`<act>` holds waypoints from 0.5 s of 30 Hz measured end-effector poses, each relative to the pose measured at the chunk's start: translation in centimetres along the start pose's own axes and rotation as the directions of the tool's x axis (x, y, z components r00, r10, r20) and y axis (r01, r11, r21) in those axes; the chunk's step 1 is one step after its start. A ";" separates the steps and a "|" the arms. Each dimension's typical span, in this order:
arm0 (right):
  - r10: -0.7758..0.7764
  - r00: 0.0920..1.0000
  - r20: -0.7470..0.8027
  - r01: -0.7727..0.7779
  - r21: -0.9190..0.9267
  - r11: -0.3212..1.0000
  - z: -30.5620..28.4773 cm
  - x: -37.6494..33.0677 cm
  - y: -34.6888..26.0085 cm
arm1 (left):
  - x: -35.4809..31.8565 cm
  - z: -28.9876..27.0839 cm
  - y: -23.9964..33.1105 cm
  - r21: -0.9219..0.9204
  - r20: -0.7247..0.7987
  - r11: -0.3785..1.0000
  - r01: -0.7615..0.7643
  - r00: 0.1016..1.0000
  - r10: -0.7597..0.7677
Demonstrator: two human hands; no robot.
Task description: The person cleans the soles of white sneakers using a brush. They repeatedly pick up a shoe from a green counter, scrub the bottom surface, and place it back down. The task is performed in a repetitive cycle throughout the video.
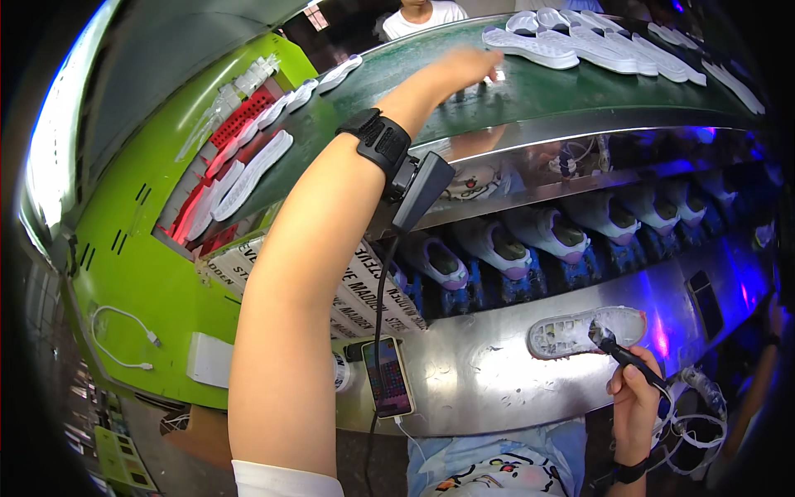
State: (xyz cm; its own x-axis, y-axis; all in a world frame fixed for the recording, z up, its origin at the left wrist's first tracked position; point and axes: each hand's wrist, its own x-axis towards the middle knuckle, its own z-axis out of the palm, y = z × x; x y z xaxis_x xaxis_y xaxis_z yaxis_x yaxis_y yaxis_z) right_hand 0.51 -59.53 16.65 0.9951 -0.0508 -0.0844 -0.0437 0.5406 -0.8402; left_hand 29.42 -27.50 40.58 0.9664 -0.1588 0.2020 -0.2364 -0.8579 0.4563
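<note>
My left arm reaches far across the green conveyor belt point(397, 91). At its end my left hand point(464, 68) is next to the nearest white shoe sole point(530, 50) of a group; motion blurs its fingers, so I cannot tell whether they grip anything. My right hand point(636, 398) is closed around the dark handle of a brush point(631, 356). The brush's tip touches a pale shoe sole point(563, 335) lying on the metal worktop point(472, 373). Thin pale tubing point(691, 443) loops beside that hand.
Several white shoe uppers point(571, 240) stand in a row on a lower line. More soles point(257, 174) lie at the belt's left. A printed cardboard box point(377, 290), a lit phone point(389, 381) with cables and a dark flat object point(705, 304) are around the worktop. Someone in white point(424, 16) is across the belt.
</note>
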 end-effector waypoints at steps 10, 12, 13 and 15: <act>0.241 0.962 -0.129 -0.184 0.344 0.921 -0.5 1.0 0.8 | 2.3 3.4 3.2 0.173 0.206 0.958 -0.228 0.960 0.191; 0.300 0.952 -0.055 -0.263 0.354 0.898 -0.3 1.5 1.0 | 1.3 2.2 1.8 0.093 0.008 0.964 -0.249 0.968 0.250; 0.309 0.951 -0.019 -0.284 0.349 0.893 0.1 1.8 1.4 | 2.2 0.6 -0.6 -0.314 -0.050 0.946 -0.085 0.996 0.073; 0.318 0.945 0.083 -0.324 0.395 0.860 -0.9 2.4 2.0 | 4.2 -1.3 -3.5 -0.074 -0.522 0.994 -0.081 0.852 0.030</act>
State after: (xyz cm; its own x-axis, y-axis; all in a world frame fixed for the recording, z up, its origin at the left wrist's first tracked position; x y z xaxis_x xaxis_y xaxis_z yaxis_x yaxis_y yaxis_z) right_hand 2.71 -59.35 14.25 0.9334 0.1932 -0.3023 -0.3248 0.8130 -0.4833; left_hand 34.23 -24.55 40.93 0.7637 0.0940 0.6387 -0.3203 -0.8038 0.5013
